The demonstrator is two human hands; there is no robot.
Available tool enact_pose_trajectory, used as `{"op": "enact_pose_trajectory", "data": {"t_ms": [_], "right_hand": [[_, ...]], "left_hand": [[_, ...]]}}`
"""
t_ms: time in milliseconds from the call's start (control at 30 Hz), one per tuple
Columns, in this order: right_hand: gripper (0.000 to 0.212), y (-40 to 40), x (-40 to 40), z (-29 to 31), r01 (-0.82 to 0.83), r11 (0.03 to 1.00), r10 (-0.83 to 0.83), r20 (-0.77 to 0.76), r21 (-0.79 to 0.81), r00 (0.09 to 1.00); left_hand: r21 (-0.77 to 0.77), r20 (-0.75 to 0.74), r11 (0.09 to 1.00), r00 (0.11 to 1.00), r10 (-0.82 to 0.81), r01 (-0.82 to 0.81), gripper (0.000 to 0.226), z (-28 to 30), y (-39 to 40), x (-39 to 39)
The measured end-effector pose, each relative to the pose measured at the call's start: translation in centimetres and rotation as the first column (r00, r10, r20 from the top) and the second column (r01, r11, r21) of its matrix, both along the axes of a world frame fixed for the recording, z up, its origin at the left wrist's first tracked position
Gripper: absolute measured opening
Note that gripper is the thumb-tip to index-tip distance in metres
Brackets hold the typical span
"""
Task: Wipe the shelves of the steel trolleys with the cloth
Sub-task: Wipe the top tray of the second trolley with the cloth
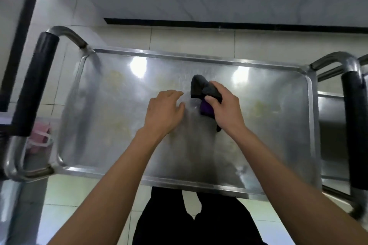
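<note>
cloth [201, 88]: dark grey with a purple patch, bunched up and sitting on the top shelf a little right of its middle, toward the far rim.
right hand [224, 105]: fingers [214, 98] curled round the bunched cloth, thumb tucked at the purple part — a firm grip from above.
left hand [165, 107]: fingers loose and slightly spread, holding nothing, hovering or lightly resting just left of the cloth; whether it touches the steel i cannot tell.
shelf [294, 125]: steel tray with a raised rim, yellowish smears on the left half and on the right, glare spots near the far edge.
trolley: black-sleeved handles at the left end [33, 89] and the right end [353, 129]; a second trolley [330, 109] shows just beyond the right handle.
step in hand: judged to be wiping the top shelf, with much of it left to do, since stains show on both sides.
how to do it well: flatten the cloth so more of it meets the steel, press down and pull long overlapping strokes from one end to the other — then run it along the rim and into the rounded corners where dirt collects.
left hand's use: better on a handle, since the trolley may roll under pressure.
risk: a bunched cloth skips over smears and leaves streaks.
</note>
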State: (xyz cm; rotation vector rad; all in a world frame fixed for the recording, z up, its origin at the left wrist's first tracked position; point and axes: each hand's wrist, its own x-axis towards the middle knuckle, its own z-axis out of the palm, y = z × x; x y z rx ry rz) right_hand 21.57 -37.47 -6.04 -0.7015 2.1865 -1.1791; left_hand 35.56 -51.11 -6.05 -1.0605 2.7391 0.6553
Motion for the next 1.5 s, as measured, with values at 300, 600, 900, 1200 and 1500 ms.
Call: {"op": "enact_pose_trajectory", "data": {"t_ms": [300, 600, 900, 1200, 1500], "right_hand": [[0.037, -8.0, 2.7, 0.2, 0.037, 0.999, -0.037, -0.025, -0.004, 0.999], [0.035, -11.0, 5.8, -0.2, -0.041, 0.993, 0.041, -0.001, -0.109, 0.999], [0.032, -15.6, 11.7, -0.1, -0.169, 0.977, 0.178, 0.058, -0.133, 0.982], [0.041, -24.5, 16.1, -1.1, -0.169, 0.981, 0.174, 0.051, -0.1, 0.983], [0.05, -33.4, 17.1, -3.5, -0.006, 0.988, -0.006, -0.077, -0.156, 0.997]], "left_hand": [[0.016, -0.003, 0.997, 0.997, -0.072, 0.072, 0.044, -0.3, -7.5, 2.2], [0.007, 0.045, 0.999, 0.998, 0.04, -0.04, 0.045, 0.9, -8.8, 6.4], [-0.017, 0.017, 0.98, 0.98, 0.196, -0.196, 0.045, 2.3, -11.6, 12.9], [-0.017, 0.014, 0.963, 0.963, 0.27, -0.27, 0.05, 0.8, -19.2, 17.1], [0.031, 0.017, 0.968, 0.969, 0.247, -0.247, 0.05, -1.8, -23.6, 17.5]]}}
